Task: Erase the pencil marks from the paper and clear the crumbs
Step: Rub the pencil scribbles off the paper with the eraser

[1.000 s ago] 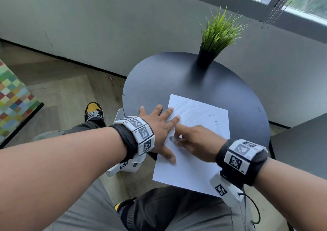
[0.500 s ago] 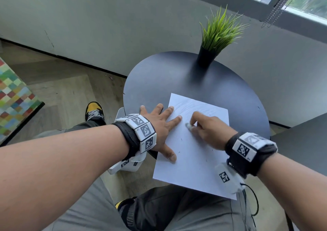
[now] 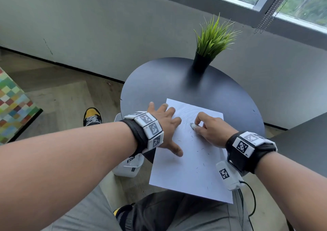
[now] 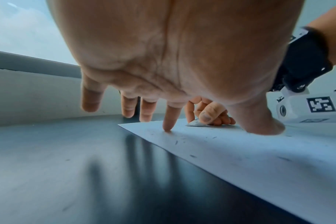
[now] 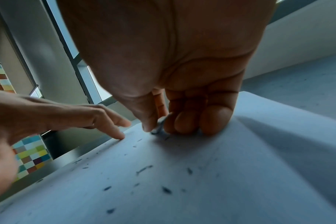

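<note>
far left on the wooden floor [image 3: 58,96] lies one rug [image 3: 12,107] of small coloured squares, and one black and yellow shoe [image 3: 92,116] shows past the left forearm. the left hand [image 3: 165,124] is spread wide and holds nothing; its index fingertip and thumb press on the left margin of the paper [image 3: 187,170], while the other fingers reach out over the table [image 3: 159,82]. the table is one round dark top, and the one white sheet lies on its near part, its near end hanging off the rim over the person's lap. the sheet's far end carries faint grey curved pencil marks [image 3: 185,110]; the middle and near part look mostly white, strewn with many short dark crumbs [image 3: 203,157], too many and too small to count. the right hand [image 3: 210,130] is curled narrow, thumb and index finger pinching one small pale, grey-smudged eraser [image 3: 193,125] whose tip touches the paper at the edge of the marks; the other fingers are folded, resting on the sheet. each wrist wears one black band with white coded tiles. at the table's far edge stands one green grass-like plant [image 3: 215,36] in one black pot [image 3: 200,62], well apart from the paper. behind runs a grey wall [image 3: 106,27] under a window [image 3: 300,1].
</note>
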`<state>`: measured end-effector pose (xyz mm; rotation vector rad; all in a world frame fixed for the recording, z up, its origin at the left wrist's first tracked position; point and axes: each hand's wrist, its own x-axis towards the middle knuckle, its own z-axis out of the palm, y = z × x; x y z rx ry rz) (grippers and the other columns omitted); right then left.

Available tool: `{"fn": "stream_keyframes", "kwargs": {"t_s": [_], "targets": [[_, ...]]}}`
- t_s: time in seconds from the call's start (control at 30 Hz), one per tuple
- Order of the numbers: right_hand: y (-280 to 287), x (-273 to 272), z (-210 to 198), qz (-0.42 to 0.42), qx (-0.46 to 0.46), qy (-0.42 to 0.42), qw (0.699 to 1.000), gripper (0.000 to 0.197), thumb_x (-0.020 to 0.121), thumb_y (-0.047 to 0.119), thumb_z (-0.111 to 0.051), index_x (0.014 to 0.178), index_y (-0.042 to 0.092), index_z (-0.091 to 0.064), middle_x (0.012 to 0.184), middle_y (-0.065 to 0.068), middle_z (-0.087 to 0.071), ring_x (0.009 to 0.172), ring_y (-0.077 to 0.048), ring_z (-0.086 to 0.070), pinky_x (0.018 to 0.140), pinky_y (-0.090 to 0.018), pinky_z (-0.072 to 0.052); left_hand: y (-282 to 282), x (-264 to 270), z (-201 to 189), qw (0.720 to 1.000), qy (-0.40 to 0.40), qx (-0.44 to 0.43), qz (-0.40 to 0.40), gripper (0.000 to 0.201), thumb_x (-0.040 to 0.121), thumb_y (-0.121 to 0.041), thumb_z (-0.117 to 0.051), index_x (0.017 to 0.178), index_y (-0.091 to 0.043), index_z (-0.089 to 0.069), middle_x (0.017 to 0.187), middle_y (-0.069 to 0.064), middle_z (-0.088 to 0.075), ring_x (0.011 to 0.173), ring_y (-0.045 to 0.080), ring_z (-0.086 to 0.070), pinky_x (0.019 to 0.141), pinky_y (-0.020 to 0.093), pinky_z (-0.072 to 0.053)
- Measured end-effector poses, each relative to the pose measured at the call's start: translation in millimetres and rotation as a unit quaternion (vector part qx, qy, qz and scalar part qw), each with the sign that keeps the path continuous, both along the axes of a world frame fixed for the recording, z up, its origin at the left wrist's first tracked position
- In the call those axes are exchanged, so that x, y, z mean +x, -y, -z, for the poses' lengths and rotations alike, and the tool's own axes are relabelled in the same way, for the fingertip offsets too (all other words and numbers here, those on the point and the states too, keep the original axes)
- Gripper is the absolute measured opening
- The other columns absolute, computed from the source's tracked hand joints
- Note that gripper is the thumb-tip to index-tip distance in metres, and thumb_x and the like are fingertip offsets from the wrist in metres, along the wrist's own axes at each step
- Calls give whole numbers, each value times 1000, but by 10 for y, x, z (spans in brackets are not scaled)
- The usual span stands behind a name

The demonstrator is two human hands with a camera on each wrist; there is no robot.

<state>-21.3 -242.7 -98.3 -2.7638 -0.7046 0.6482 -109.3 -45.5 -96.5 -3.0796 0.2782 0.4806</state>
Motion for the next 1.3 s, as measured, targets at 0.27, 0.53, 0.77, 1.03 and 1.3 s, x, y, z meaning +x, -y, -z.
{"fn": "stream_keyframes", "kwargs": {"t_s": [0.27,0.53,0.77,1.03,1.3], "targets": [[-223,-531,-76,-173,-43,80,981,21,99,36,-37,93,17,-36,94,-8,-59,90,-34,-57,70,-38,-42,-44,45,134,997,-81,-10,-2,144,51,-98,-54,157,-27,12,165,1,20,152,26,15,116,67,-7],[-110,-339,-91,-172,-61,95,979,24,102,36,-32,88,17,-32,86,-3,-52,83,-32,-53,74,-40,-45,-33,-11,159,995,-98,-18,-16,144,52,-97,-56,156,-30,17,163,-2,25,151,25,19,111,74,-8],[-114,-435,-104,-222,-69,84,969,24,101,37,-28,88,18,-31,84,2,-45,80,-26,-48,72,-37,-41,-22,-43,154,995,-98,-16,-21,145,50,-98,-55,156,-29,17,163,-1,26,151,25,20,107,78,-10],[-209,-528,-70,-245,-84,76,963,19,102,32,-33,89,19,-28,84,3,-41,81,-26,-48,71,-37,-40,-12,-72,189,994,-103,-12,-24,146,49,-100,-51,155,-29,19,162,-1,28,150,25,22,102,83,-10],[-292,-668,-98,-262,-74,63,960,13,98,21,-39,93,21,-26,92,-4,-50,87,-31,-54,73,-39,-42,-7,-83,174,994,-106,-16,-32,146,50,-99,-53,154,-29,20,162,-2,29,150,25,24,101,84,-7]]}}
